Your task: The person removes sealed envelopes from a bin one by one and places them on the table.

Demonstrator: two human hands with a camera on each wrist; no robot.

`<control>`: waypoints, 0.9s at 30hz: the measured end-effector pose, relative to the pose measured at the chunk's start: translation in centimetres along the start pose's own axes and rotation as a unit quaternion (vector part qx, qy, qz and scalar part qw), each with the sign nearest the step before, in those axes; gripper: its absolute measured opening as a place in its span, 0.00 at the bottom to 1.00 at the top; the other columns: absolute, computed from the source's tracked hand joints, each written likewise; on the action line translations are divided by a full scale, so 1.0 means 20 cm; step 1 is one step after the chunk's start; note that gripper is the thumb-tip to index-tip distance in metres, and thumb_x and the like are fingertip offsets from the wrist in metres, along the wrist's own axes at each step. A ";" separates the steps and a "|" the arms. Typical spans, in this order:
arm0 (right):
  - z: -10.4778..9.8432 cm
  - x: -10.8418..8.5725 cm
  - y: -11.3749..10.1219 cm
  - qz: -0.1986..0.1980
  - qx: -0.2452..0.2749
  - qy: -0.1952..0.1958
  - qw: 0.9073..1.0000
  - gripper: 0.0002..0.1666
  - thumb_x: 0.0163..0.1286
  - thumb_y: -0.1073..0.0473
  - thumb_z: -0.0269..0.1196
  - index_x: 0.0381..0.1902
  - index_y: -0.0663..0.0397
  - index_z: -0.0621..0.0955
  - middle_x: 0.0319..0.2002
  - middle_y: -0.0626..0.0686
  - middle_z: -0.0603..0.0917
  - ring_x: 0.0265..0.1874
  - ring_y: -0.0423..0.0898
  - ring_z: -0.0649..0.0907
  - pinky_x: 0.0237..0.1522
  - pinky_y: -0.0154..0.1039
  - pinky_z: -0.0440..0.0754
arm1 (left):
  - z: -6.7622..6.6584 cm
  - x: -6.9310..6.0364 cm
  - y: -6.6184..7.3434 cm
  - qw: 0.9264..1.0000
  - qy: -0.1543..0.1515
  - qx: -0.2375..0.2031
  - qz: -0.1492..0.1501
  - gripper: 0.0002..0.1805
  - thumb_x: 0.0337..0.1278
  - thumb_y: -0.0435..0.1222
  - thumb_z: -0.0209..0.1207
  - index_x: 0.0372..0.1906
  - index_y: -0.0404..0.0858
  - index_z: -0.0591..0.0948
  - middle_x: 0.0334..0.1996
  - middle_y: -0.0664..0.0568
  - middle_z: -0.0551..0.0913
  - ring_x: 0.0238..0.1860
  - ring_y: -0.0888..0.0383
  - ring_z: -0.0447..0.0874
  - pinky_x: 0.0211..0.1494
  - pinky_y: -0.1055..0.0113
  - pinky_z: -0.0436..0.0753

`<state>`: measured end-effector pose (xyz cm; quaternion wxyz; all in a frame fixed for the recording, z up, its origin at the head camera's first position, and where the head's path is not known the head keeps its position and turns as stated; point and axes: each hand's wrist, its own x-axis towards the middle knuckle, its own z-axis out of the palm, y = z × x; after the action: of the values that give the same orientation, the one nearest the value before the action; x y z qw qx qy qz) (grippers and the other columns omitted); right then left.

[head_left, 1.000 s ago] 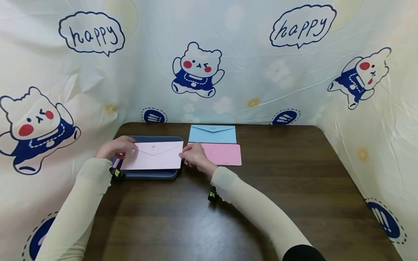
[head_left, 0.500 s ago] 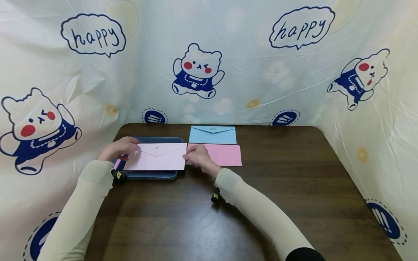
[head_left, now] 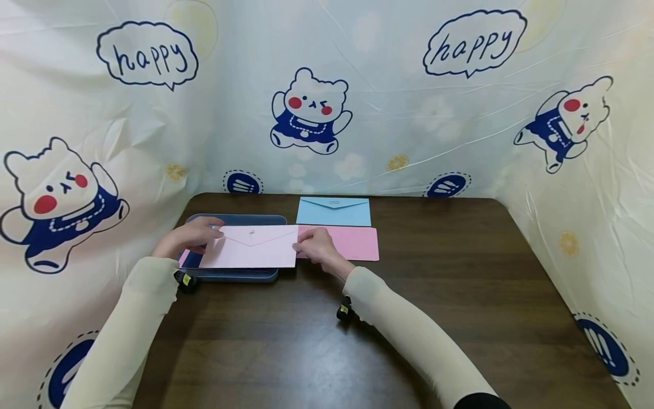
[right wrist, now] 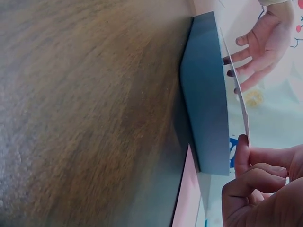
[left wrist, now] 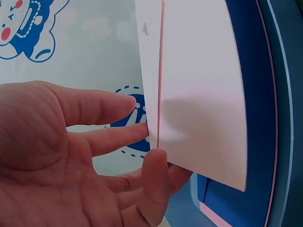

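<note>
In the head view, a pale pink envelope (head_left: 250,255) with a V-shaped flap line is held above the blue tray (head_left: 240,276), overlapping its right edge. My left hand (head_left: 186,237) holds the envelope's left end; in the left wrist view, fingertips (left wrist: 155,158) show on both sides of its edge. At the other end, my right hand (head_left: 321,249) pinches the corner between thumb and finger. Seen from the right wrist, the envelope (right wrist: 240,101) is edge-on and apart from the tray (right wrist: 206,90). A dark blue sheet with a pink edge (left wrist: 258,104) lies in the tray.
Right of the tray, a brighter pink envelope (head_left: 355,244) lies flat on the brown wooden table (head_left: 409,295), partly behind my right hand. A light blue envelope (head_left: 334,213) lies just behind it. Printed curtains (head_left: 388,113) surround the table's back and sides.
Both hands have shifted slightly to the right with the pale pink envelope between them. Its right end now overlaps the edge of the brighter pink envelope in the head view.
</note>
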<state>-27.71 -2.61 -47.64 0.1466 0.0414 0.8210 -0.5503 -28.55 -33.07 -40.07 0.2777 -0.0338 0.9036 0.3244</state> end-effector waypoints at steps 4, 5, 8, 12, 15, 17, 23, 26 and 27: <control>-0.01 -0.02 -0.01 -0.003 0.002 0.000 1.000 0.06 0.70 0.59 0.73 0.41 0.55 0.88 0.37 0.51 0.87 0.35 0.59 0.87 0.23 0.38 0.72 | 0.01 -0.01 0.00 1.000 0.000 0.003 0.006 0.36 0.80 0.40 0.50 0.80 0.26 0.55 0.77 0.22 0.49 0.67 0.29 0.61 0.62 0.45 0.81; -0.01 -0.02 -0.01 -0.005 0.003 0.000 1.000 0.06 0.70 0.59 0.73 0.42 0.55 0.88 0.37 0.51 0.87 0.35 0.59 0.87 0.23 0.38 0.73 | 0.01 -0.01 0.01 1.000 0.000 0.004 0.007 0.36 0.80 0.40 0.50 0.80 0.26 0.55 0.77 0.22 0.49 0.67 0.29 0.61 0.62 0.45 0.81; -0.03 -0.02 -0.01 -0.007 0.006 0.002 1.000 0.06 0.70 0.59 0.73 0.42 0.55 0.89 0.38 0.51 0.87 0.36 0.58 0.88 0.24 0.39 0.74 | 0.01 -0.01 0.01 1.000 -0.001 0.003 0.009 0.36 0.80 0.40 0.50 0.81 0.27 0.55 0.78 0.23 0.48 0.68 0.29 0.60 0.62 0.44 0.81; -0.04 -0.03 0.00 -0.008 0.008 0.003 1.000 0.06 0.70 0.59 0.73 0.42 0.55 0.89 0.39 0.51 0.87 0.35 0.54 0.88 0.27 0.40 0.77 | 0.03 -0.01 0.01 1.000 0.000 0.004 0.009 0.36 0.80 0.40 0.50 0.81 0.27 0.54 0.78 0.22 0.48 0.69 0.28 0.59 0.63 0.43 0.80; -0.06 -0.04 0.00 -0.014 0.009 0.003 1.000 0.07 0.70 0.59 0.73 0.42 0.55 0.89 0.41 0.52 0.86 0.33 0.51 0.87 0.28 0.40 0.78 | 0.04 0.00 0.02 1.000 0.000 0.011 0.010 0.37 0.80 0.41 0.51 0.81 0.27 0.54 0.78 0.22 0.47 0.69 0.28 0.59 0.64 0.41 0.79; -0.06 -0.04 0.00 -0.019 0.014 0.002 1.000 0.07 0.70 0.59 0.73 0.42 0.56 0.89 0.41 0.52 0.86 0.33 0.52 0.87 0.27 0.39 0.77 | 0.04 0.00 0.03 1.000 0.000 0.014 0.013 0.37 0.80 0.41 0.51 0.81 0.27 0.54 0.77 0.22 0.47 0.69 0.28 0.59 0.64 0.40 0.79; -0.10 -0.07 0.01 -0.029 0.030 -0.003 0.999 0.07 0.71 0.60 0.72 0.43 0.58 0.88 0.41 0.53 0.87 0.38 0.57 0.90 0.33 0.43 0.83 | 0.07 -0.01 0.06 0.999 0.007 0.031 0.023 0.36 0.80 0.39 0.51 0.80 0.25 0.54 0.77 0.20 0.50 0.66 0.29 0.62 0.61 0.40 0.81; -0.11 -0.08 0.01 -0.030 0.038 -0.007 0.999 0.08 0.71 0.61 0.72 0.45 0.58 0.88 0.41 0.54 0.87 0.39 0.56 0.90 0.43 0.50 0.87 | 0.08 -0.02 0.08 0.998 0.016 0.048 0.031 0.35 0.79 0.39 0.51 0.80 0.25 0.56 0.74 0.21 0.56 0.55 0.35 0.73 0.52 0.49 0.85; -0.12 -0.09 0.02 -0.031 0.039 -0.009 0.999 0.08 0.71 0.61 0.72 0.45 0.59 0.88 0.41 0.54 0.87 0.39 0.56 0.89 0.45 0.51 0.87 | 0.09 -0.02 0.09 0.998 0.020 0.053 0.034 0.35 0.79 0.38 0.51 0.79 0.25 0.56 0.72 0.21 0.58 0.48 0.38 0.76 0.48 0.52 0.85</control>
<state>-26.45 -0.12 -46.61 0.1351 0.0170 0.7986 -0.5863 -27.75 -30.66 -40.05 0.2500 0.0057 0.9254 0.2849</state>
